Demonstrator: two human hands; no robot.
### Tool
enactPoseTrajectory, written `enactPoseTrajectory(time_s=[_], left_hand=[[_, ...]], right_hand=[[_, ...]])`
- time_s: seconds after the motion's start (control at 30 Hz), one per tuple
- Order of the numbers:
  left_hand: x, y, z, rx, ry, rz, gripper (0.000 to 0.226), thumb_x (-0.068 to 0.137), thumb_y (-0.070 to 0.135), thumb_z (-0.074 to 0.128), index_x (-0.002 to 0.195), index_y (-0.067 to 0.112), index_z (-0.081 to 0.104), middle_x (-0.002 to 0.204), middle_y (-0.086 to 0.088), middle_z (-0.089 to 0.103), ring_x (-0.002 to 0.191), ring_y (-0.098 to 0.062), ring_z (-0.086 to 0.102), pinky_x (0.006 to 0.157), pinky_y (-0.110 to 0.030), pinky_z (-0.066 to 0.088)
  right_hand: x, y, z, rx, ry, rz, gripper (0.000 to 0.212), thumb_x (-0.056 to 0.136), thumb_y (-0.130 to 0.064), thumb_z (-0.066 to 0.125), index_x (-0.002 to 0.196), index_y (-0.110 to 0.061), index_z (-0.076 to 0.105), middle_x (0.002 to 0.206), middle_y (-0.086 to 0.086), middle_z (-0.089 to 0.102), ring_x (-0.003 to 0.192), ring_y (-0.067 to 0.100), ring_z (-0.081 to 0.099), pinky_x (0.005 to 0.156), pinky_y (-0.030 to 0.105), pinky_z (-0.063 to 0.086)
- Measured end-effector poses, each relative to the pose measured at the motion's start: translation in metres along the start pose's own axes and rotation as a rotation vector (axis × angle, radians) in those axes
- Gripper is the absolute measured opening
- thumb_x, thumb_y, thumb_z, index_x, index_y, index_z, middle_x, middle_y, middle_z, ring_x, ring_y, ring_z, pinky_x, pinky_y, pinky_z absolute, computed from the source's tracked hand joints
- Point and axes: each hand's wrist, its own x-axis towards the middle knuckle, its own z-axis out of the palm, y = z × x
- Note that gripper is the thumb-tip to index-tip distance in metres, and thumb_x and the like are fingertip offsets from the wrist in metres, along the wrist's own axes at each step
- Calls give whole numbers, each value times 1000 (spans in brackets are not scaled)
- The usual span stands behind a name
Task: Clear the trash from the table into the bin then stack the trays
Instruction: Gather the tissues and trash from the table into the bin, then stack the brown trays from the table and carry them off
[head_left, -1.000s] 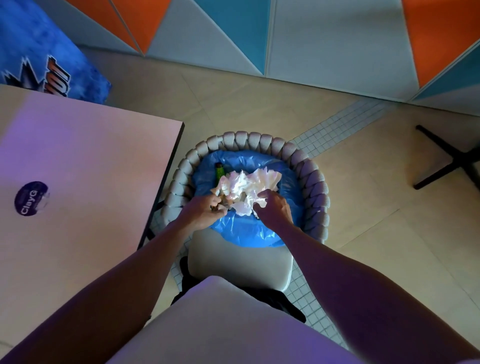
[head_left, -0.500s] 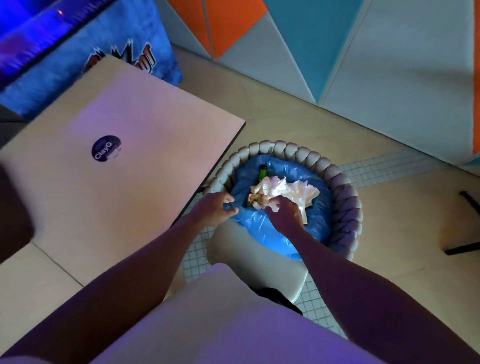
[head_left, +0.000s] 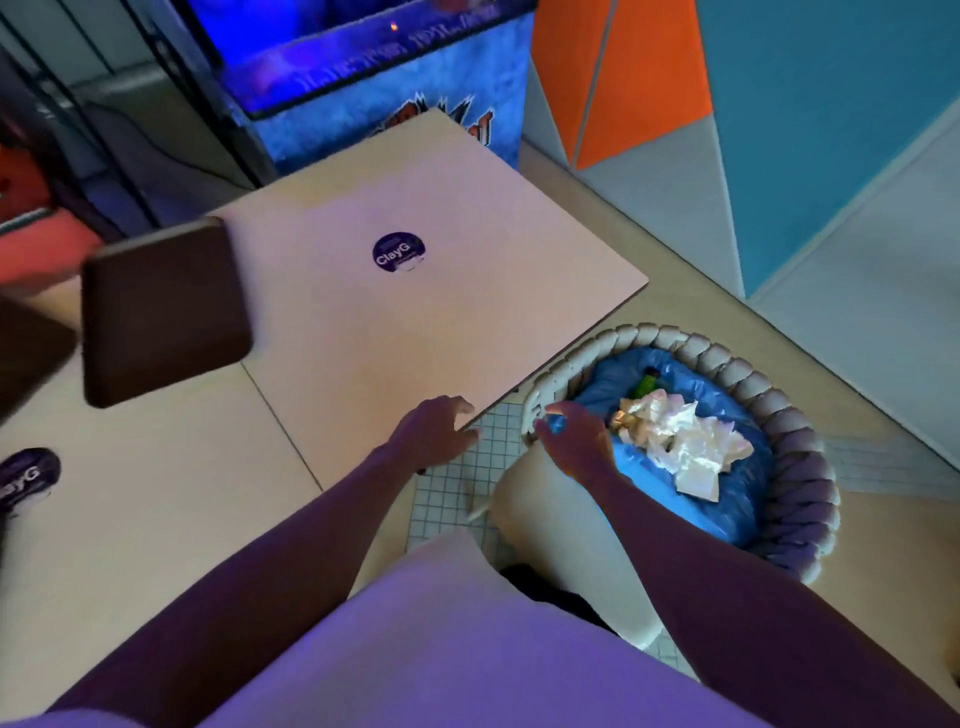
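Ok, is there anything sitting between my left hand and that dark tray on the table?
Nothing visible does. The left hand is at the corner of the table, and the tabletop from there to the dark tray shows only a flat seam. The round sticker lies flat, beyond that path.

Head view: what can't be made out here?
- Brown tray: motion-blurred, so no surface detail can be read.
- Dark shape, probably a second tray: cut off by the left edge, only a corner shows.
- Green item in the bin: partly buried under crumpled paper, type unclear.
- Left sticker: cut off by the left edge.
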Motion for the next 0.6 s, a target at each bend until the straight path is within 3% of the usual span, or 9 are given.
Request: enactPoseTrajectory(time_s=[0.2,0.6], left_hand=[[-77,-103,-14,-103,124,-132,57,96,48,66,145,21,57,152,-4,56,141,-23,50,115,-39,41],[-242,-293,-39,-247,376,-488,65,98,48,64,154,20,45,157,-7,48,145,-27,43,117,-43,38]], right_hand=[[-47,-85,72,-143,-136,-206,49,92,-47,68,132,-17,66,134,4,67,129,22,59,111,36,44],[-110,-232,196,-331,-326,-534,63,88,-60,67,137,-21,61,142,-1,61,133,20,55,110,42,45]])
